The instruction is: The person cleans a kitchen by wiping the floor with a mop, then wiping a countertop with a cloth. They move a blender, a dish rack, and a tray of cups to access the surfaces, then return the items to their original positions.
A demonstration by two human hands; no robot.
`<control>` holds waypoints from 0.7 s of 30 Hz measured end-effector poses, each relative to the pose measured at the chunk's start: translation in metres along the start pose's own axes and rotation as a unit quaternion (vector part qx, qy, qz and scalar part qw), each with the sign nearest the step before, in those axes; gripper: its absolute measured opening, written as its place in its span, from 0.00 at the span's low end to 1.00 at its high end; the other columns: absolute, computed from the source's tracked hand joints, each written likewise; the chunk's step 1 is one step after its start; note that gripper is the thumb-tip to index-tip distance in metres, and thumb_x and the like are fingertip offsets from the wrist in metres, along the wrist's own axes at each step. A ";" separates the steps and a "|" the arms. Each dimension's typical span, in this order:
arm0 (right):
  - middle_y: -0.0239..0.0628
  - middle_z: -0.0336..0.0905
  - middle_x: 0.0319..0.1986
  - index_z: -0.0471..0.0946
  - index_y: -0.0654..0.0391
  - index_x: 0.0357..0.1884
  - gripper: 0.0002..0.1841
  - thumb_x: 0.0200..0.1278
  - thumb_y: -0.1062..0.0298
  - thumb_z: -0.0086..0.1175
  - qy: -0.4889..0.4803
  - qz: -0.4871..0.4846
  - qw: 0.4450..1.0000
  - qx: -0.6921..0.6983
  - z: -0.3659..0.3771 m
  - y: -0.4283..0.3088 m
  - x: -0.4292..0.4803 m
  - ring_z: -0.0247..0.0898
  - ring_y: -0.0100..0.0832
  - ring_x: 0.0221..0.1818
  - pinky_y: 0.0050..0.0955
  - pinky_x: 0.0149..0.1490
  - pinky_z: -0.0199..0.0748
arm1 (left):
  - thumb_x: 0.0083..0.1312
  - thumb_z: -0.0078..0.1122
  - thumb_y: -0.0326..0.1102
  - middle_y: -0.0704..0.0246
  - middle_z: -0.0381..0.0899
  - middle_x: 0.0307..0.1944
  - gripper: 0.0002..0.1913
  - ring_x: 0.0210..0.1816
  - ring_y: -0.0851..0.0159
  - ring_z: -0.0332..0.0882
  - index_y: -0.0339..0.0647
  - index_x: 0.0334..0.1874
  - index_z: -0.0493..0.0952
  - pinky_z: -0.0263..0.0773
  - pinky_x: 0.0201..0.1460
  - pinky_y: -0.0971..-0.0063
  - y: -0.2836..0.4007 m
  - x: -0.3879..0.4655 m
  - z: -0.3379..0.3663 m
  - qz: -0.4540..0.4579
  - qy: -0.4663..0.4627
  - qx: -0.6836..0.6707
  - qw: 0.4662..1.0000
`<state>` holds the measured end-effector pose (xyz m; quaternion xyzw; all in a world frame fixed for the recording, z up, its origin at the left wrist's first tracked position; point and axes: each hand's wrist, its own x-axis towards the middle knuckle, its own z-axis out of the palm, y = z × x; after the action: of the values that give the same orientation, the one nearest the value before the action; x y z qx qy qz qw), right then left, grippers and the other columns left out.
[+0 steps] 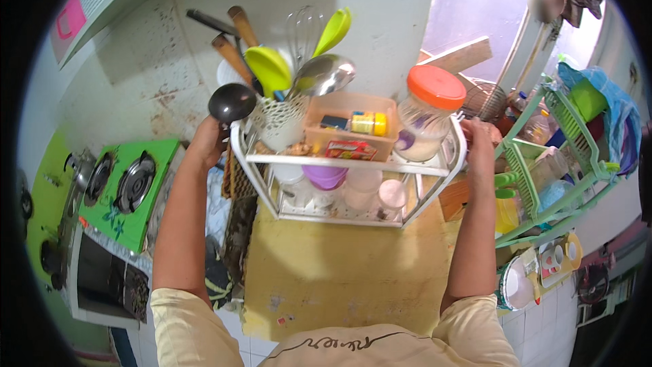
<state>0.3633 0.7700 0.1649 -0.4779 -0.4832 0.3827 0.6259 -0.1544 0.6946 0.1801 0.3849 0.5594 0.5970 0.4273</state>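
A white two-tier rack (338, 163) stands before me over a yellow tabletop (346, 270). My left hand (206, 140) grips its left side, fingers partly hidden behind the frame and a black ladle (232, 104). At the opposite end my right hand (479, 135) holds the right side, its fingertips hard to see. The upper tier carries a white lattice utensil holder (280, 120), a peach plastic bin (351, 104) with a yellow-capped bottle (369, 123), and a clear jar (425, 122) with an orange lid. Below sit a purple bowl (324, 177) and several containers.
To the left is a green two-burner gas stove (135, 193) with a kettle (81, 171) beside it. A green dish rack (542, 183) full of kitchenware stands at right, near my right arm. Behind the rack rises a stained wall (377, 30). A woven basket (239, 178) is by my left hand.
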 end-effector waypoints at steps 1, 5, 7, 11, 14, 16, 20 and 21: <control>0.37 0.81 0.39 0.79 0.59 0.46 0.26 0.70 0.43 0.46 -0.001 -0.006 1.000 0.010 0.004 0.006 0.012 0.76 0.27 0.36 0.26 0.38 0.73 | 0.64 0.56 0.58 0.66 0.79 0.50 0.27 0.50 0.62 0.74 0.45 0.56 0.76 0.65 0.56 0.62 0.003 0.004 0.004 0.017 -0.019 -0.003 1.000; 0.36 0.78 0.30 0.78 0.61 0.42 0.25 0.70 0.45 0.47 -0.048 0.075 0.995 0.032 0.014 -0.009 0.022 0.75 0.26 0.29 0.26 0.31 0.75 | 0.62 0.64 0.49 0.69 0.82 0.49 0.20 0.51 0.64 0.77 0.46 0.51 0.79 0.69 0.59 0.57 0.008 0.028 -0.003 0.019 -0.068 -0.039 0.997; 0.35 0.78 0.28 0.78 0.61 0.41 0.23 0.70 0.48 0.48 -0.069 0.104 0.992 -0.001 0.020 -0.020 0.021 0.74 0.25 0.26 0.25 0.29 0.75 | 0.61 0.63 0.48 0.70 0.82 0.45 0.19 0.47 0.64 0.77 0.45 0.50 0.80 0.70 0.52 0.58 0.005 0.035 -0.010 -0.001 -0.061 -0.043 0.997; 0.33 0.78 0.26 0.79 0.62 0.39 0.19 0.67 0.53 0.52 -0.086 0.103 0.990 0.036 0.018 -0.022 0.026 0.73 0.22 0.22 0.22 0.26 0.74 | 0.61 0.63 0.48 0.69 0.82 0.45 0.19 0.47 0.64 0.77 0.45 0.50 0.80 0.70 0.51 0.59 0.005 0.049 -0.005 0.001 -0.062 -0.037 0.997; 0.32 0.77 0.23 0.79 0.62 0.39 0.16 0.66 0.57 0.54 -0.071 0.093 0.993 0.034 0.027 -0.030 0.018 0.71 0.21 0.18 0.20 0.24 0.72 | 0.62 0.62 0.48 0.69 0.82 0.45 0.19 0.46 0.64 0.77 0.45 0.50 0.80 0.70 0.51 0.59 0.003 0.048 -0.005 -0.002 -0.052 -0.032 0.998; 0.32 0.77 0.21 0.78 0.62 0.38 0.13 0.65 0.61 0.55 -0.070 0.087 0.992 0.057 0.028 -0.029 0.016 0.69 0.21 0.16 0.19 0.21 0.69 | 0.62 0.62 0.48 0.69 0.82 0.45 0.19 0.46 0.64 0.77 0.45 0.50 0.80 0.70 0.51 0.59 0.004 0.049 -0.005 -0.002 -0.053 -0.031 0.998; 0.32 0.76 0.19 0.77 0.62 0.37 0.08 0.63 0.67 0.55 -0.076 0.084 0.992 0.060 0.019 -0.021 0.019 0.67 0.22 0.12 0.18 0.17 0.65 | 0.62 0.62 0.48 0.69 0.82 0.44 0.19 0.46 0.64 0.77 0.45 0.50 0.80 0.69 0.50 0.59 0.005 0.051 -0.001 -0.002 -0.053 -0.027 0.998; 0.32 0.76 0.21 0.77 0.63 0.39 0.08 0.64 0.68 0.54 -0.085 0.085 0.991 0.062 0.018 -0.021 0.019 0.68 0.21 0.13 0.19 0.17 0.65 | 0.62 0.62 0.48 0.69 0.82 0.44 0.19 0.46 0.64 0.77 0.45 0.50 0.80 0.69 0.50 0.59 0.007 0.050 -0.001 -0.001 -0.051 -0.026 0.998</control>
<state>0.3507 0.7864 0.1905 -0.4430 -0.4678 0.5032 0.5760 -0.1734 0.7415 0.1860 0.4027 0.5218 0.5905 0.4657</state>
